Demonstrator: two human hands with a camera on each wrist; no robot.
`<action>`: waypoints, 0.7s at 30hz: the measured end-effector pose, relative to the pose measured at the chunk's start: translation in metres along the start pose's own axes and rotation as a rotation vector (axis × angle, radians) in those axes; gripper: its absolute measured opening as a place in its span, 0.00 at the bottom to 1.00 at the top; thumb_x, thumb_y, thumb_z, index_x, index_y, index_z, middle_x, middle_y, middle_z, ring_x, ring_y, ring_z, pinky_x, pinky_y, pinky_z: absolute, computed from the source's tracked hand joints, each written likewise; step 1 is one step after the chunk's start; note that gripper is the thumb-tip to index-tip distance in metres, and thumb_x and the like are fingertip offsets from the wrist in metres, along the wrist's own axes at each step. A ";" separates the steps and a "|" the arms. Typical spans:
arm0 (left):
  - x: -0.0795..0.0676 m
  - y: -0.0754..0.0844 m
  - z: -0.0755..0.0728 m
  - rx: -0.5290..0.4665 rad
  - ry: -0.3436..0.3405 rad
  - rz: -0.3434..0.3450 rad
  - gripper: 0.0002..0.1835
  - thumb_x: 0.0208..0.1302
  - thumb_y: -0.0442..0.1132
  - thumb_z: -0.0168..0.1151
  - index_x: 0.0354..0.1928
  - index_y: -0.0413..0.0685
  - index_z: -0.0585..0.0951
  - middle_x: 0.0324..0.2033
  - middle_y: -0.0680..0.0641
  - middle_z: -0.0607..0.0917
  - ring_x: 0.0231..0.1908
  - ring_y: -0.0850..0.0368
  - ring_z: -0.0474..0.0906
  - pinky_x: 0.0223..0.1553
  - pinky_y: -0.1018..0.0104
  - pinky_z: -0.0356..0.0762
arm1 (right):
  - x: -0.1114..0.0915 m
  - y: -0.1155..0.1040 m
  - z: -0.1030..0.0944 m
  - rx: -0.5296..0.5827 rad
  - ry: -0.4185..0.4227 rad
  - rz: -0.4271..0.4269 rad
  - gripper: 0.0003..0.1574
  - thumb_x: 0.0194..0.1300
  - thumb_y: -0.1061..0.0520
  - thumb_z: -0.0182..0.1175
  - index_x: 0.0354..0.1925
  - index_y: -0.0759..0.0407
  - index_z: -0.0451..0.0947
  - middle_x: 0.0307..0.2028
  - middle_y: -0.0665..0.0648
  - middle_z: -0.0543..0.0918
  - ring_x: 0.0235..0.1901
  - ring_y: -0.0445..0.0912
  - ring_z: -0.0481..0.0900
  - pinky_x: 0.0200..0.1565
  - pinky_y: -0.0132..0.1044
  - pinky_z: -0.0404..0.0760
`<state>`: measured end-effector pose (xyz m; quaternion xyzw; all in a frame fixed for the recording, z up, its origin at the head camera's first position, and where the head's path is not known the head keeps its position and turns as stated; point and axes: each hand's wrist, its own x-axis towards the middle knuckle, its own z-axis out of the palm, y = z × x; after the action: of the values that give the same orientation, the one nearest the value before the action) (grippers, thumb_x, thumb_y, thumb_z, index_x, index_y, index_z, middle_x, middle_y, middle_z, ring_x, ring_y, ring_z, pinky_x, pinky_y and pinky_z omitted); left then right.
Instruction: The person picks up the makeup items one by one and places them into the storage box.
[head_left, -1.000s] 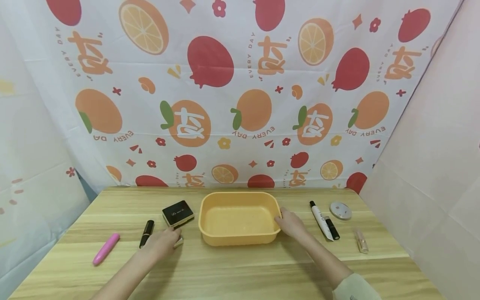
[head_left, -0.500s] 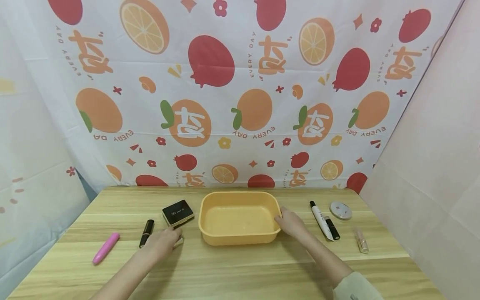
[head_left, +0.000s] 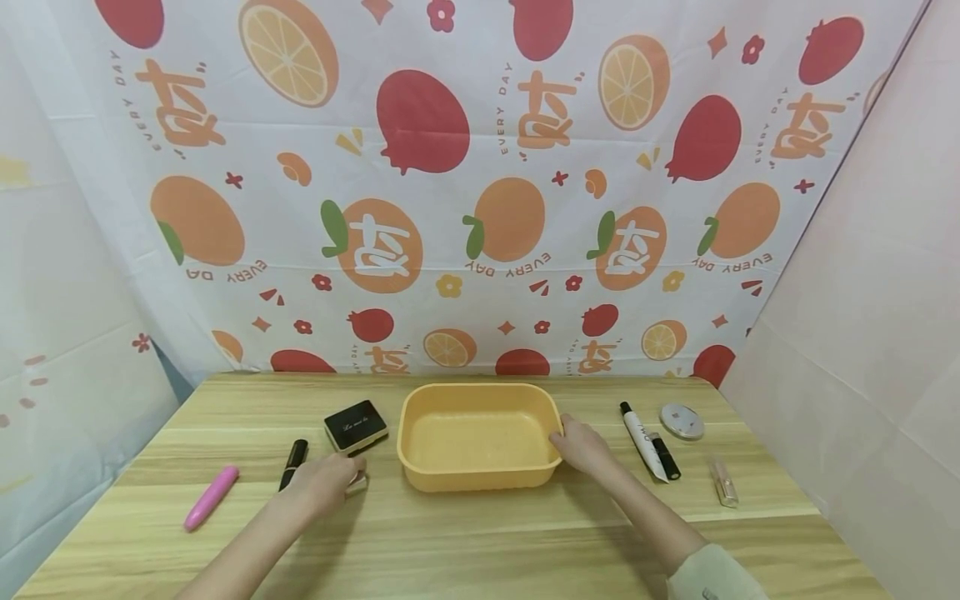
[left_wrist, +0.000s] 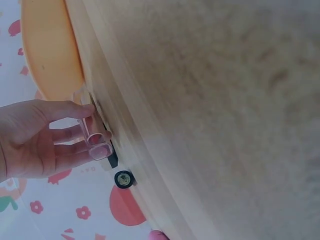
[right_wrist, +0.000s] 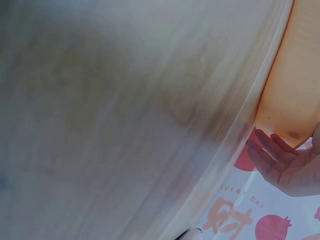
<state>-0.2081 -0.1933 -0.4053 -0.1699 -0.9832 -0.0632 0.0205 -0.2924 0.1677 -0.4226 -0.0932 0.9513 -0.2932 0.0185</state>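
Observation:
Between the thumb and fingers of my left hand [head_left: 321, 486] is a small clear lip gloss tube [left_wrist: 95, 136], reddish inside, low over the table; in the head view the hand covers most of it. A yellow plastic basin [head_left: 480, 480] stands at the middle of the table. My right hand [head_left: 583, 446] grips its right rim, with several fingers against the outer wall in the right wrist view. A black compact case [head_left: 356, 427] lies just beyond the left hand, and a black capped tube [head_left: 295, 462] lies to its left.
A pink tube [head_left: 212, 498] lies at the far left. On the right are a white tube [head_left: 642, 442] with a black cap, a short black tube [head_left: 664, 456], a round silvery compact [head_left: 682, 422] and a clear-capped lipstick [head_left: 723, 483]. A fruit-print cloth [head_left: 450, 333] hangs behind the table.
The left hand has shifted very slightly, its wrist rising a little and covering more of the black capped tube. The right hand and basin have stayed put.

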 end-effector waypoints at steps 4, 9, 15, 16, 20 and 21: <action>0.000 0.000 -0.001 0.005 0.006 0.003 0.13 0.50 0.22 0.62 0.26 0.49 0.74 0.21 0.49 0.75 0.21 0.56 0.70 0.16 0.57 0.70 | -0.001 0.000 0.000 0.009 0.001 0.002 0.17 0.62 0.58 0.49 0.46 0.69 0.70 0.21 0.53 0.73 0.19 0.44 0.70 0.21 0.34 0.69; 0.001 0.001 -0.004 0.013 0.014 -0.004 0.13 0.50 0.23 0.62 0.29 0.50 0.76 0.24 0.50 0.76 0.26 0.55 0.73 0.16 0.58 0.70 | -0.001 -0.001 0.000 0.012 0.001 0.005 0.18 0.62 0.58 0.49 0.46 0.70 0.70 0.21 0.52 0.73 0.20 0.44 0.71 0.21 0.34 0.69; 0.001 0.001 -0.008 0.070 0.025 0.007 0.12 0.51 0.25 0.63 0.33 0.50 0.77 0.24 0.49 0.75 0.27 0.52 0.75 0.16 0.56 0.71 | -0.002 -0.001 0.000 0.016 0.003 0.003 0.17 0.62 0.58 0.48 0.45 0.69 0.70 0.21 0.52 0.73 0.19 0.44 0.70 0.21 0.34 0.68; 0.002 0.001 -0.008 0.078 0.025 0.010 0.11 0.52 0.26 0.63 0.33 0.49 0.77 0.24 0.48 0.75 0.27 0.51 0.75 0.16 0.56 0.72 | -0.002 -0.001 0.000 0.017 0.003 0.002 0.17 0.62 0.58 0.48 0.45 0.69 0.70 0.21 0.52 0.73 0.19 0.44 0.70 0.21 0.34 0.68; 0.002 0.001 -0.008 0.083 0.021 0.014 0.11 0.52 0.26 0.63 0.35 0.48 0.78 0.25 0.47 0.76 0.28 0.50 0.76 0.15 0.56 0.72 | -0.002 -0.001 0.000 0.021 0.003 0.004 0.17 0.63 0.58 0.48 0.45 0.69 0.70 0.21 0.53 0.73 0.19 0.44 0.70 0.21 0.34 0.68; 0.002 0.000 -0.008 0.081 0.021 0.014 0.11 0.52 0.25 0.63 0.35 0.48 0.78 0.26 0.47 0.76 0.28 0.49 0.76 0.16 0.56 0.72 | -0.002 -0.001 0.000 0.022 0.001 0.005 0.17 0.63 0.58 0.48 0.45 0.69 0.70 0.21 0.53 0.73 0.19 0.44 0.70 0.21 0.34 0.68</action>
<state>-0.2097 -0.1933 -0.3971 -0.1749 -0.9835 -0.0251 0.0380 -0.2904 0.1674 -0.4223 -0.0903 0.9483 -0.3037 0.0197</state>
